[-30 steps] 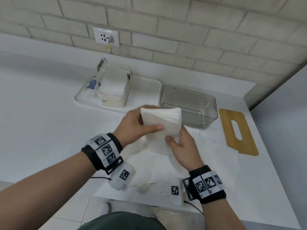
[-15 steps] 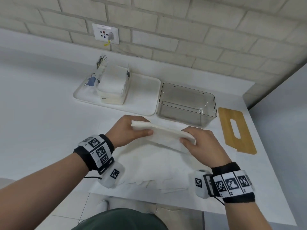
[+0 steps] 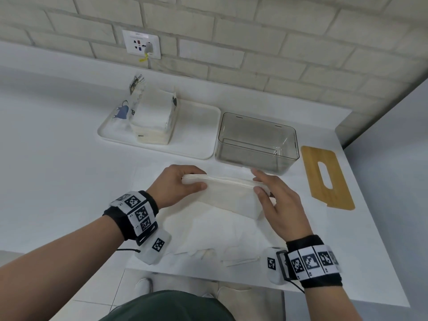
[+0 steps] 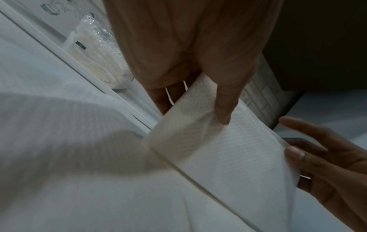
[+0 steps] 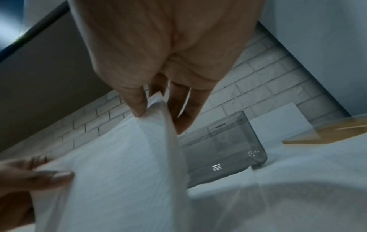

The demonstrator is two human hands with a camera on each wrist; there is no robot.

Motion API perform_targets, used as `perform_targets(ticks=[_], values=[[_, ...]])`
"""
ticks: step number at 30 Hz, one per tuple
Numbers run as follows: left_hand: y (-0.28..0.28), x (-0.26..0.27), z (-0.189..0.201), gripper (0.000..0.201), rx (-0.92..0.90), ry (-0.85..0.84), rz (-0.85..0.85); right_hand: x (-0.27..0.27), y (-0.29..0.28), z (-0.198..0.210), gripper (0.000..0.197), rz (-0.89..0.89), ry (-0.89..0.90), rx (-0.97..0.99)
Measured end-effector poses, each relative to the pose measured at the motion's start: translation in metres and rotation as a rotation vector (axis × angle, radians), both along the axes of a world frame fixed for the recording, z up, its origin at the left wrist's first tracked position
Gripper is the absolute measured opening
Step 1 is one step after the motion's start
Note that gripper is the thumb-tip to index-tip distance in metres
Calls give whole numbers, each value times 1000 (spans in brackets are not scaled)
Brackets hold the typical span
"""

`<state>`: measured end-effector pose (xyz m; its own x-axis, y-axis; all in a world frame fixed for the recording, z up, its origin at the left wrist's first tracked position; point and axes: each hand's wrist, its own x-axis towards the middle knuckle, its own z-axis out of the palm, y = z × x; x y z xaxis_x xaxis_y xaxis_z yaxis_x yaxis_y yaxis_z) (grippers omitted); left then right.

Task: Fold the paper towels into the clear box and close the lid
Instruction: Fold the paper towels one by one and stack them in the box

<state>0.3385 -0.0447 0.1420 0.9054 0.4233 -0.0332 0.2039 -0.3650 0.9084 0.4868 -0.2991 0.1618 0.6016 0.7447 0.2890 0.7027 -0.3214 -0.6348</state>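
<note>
Head view – towels: folded stack (image 3: 228,196) held above the counter (image 3: 58,158), long axis left to right, one end in each hand.
Head view – box: clear box (image 3: 256,144) open, just beyond the stack and a little right – right hand (image 3: 281,205) nearer.
Head view – lid: wooden lid (image 3: 326,177) flat, right of the box.
Left wrist – left hand (image 4: 190,51): thumb on top, fingers beneath, pinching the stack's left end.
Right wrist – right hand: thumb and fingers pinch the right end; box ahead.
Pose: both palms turned inward, wrists low, forearms converging.
</note>
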Motion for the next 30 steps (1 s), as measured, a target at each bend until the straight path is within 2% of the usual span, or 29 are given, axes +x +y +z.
perform_targets(ticks=[4, 7, 11, 15, 18, 23, 26, 30], values=[[4, 1, -1, 13, 15, 25, -30, 6, -5, -9, 30, 73, -54, -53], [5, 1, -1, 12, 32, 21, -40, 7, -7, -12, 27, 70, -55, -10], [3, 1, 2, 11, 33, -41, -10, 4, -5, -6, 24, 41, 38, 30], [3, 2, 3, 15, 25, -50, -41, 4, -4, 2, 18, 12, 41, 103], [4, 1, -8, 19, 71, 19, -71, 5, -4, -3, 14, 41, 66, 30], [4, 0, -6, 11, 38, -41, -11, 1, -7, 3, 7, -9, 157, 6], [4, 0, -6, 18, 43, 5, -55, -1, -3, 8, 6, 4, 232, -35], [3, -2, -9, 13, -1, 12, -60, -4, 1, 16, 7, -8, 264, -16]])
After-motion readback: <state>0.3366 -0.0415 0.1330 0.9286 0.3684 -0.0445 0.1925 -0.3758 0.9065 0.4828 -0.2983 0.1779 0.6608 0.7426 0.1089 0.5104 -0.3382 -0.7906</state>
